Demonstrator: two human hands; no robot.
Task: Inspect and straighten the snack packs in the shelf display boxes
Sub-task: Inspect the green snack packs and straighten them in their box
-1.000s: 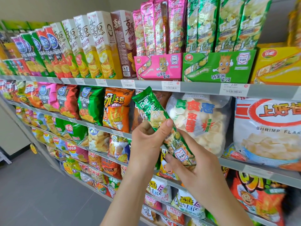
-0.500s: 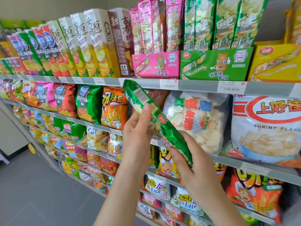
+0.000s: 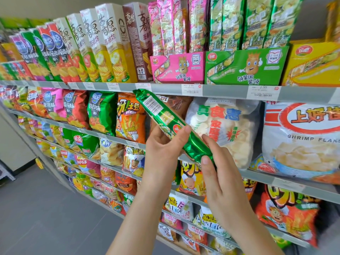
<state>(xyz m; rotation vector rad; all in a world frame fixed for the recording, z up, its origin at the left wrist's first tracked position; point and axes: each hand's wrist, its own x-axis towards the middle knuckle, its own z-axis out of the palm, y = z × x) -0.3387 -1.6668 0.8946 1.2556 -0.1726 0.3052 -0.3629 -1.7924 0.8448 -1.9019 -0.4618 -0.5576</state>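
Just in front of the top shelf's (image 3: 220,92) front edge, below the pink display box (image 3: 176,68): slim green snack pack (image 3: 161,115), tilted, upper end leftward, barcode side showing. Clamped mid-length by left hand (image 3: 163,146), thumb across it; lower end pinched by right hand (image 3: 220,177).

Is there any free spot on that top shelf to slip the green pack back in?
Only one open gap shows: above the yellow box, between the standing green packs and the yellow packs at the right edge, where bare wall appears. The green box and pink box look crammed, as do the lower shelves.
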